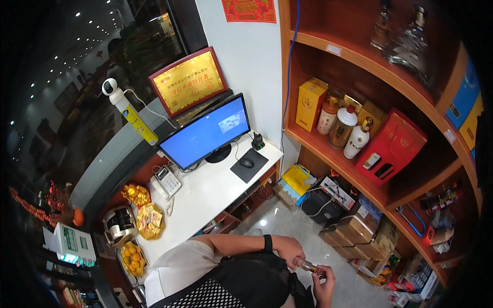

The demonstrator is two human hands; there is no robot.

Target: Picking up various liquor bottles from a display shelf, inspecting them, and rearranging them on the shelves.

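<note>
Low in the picture, just right of centre, my left hand [289,251] is closed around one end of a small clear glass bottle [304,265], its wrist wearing a black band. My right hand [324,284] holds the bottle's other end, a brownish neck or cap, between thumb and fingers. The bottle lies roughly sideways between the two hands, over the floor. Whether its cap is on or off cannot be told. A white sleeve and a black mesh garment fill the bottom of the view.
A white desk [200,196] bears a monitor [208,133], mouse [246,163], telephone [166,184] and gold bowl [150,221]. Wooden shelves [346,173] at right hold liquor bottles [342,127] and a red gift box [393,146]. Cardboard boxes [356,227] are stacked on the floor beneath.
</note>
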